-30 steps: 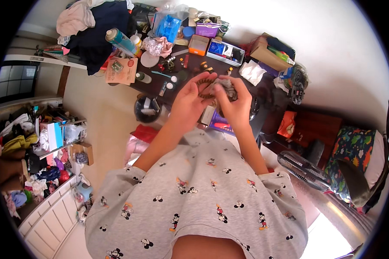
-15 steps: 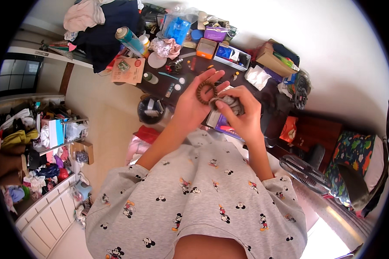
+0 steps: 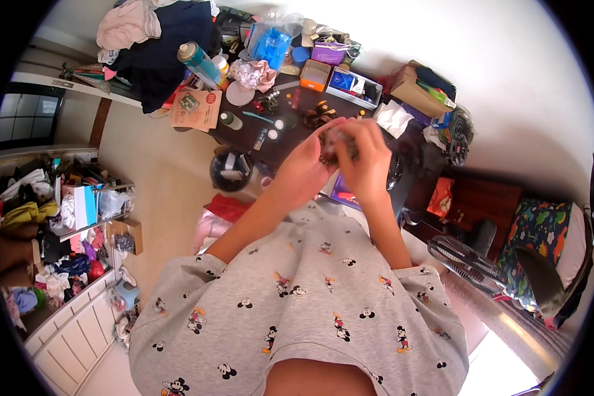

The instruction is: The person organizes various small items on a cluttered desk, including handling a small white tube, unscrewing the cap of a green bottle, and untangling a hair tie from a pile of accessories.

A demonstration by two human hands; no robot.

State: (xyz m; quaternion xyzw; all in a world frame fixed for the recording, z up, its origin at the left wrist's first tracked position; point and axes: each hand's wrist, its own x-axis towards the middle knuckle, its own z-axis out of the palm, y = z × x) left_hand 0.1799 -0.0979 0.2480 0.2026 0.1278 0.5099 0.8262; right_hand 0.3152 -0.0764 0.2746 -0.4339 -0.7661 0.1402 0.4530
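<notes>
Brown coiled band [image 3: 327,157] sits btwn the two palms, against L hand [image 3: 302,173] & just left of R hand [image 3: 366,158]; L palm faces in, grip hidden; R fingers curl over, blurred, can't tell if pinching; both hands close, long axis unclear.

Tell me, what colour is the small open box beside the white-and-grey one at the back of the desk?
Its outer wall is orange, seen best in the head view.

Orange box [image 3: 313,84] on dark desk [image 3: 292,130]
</notes>
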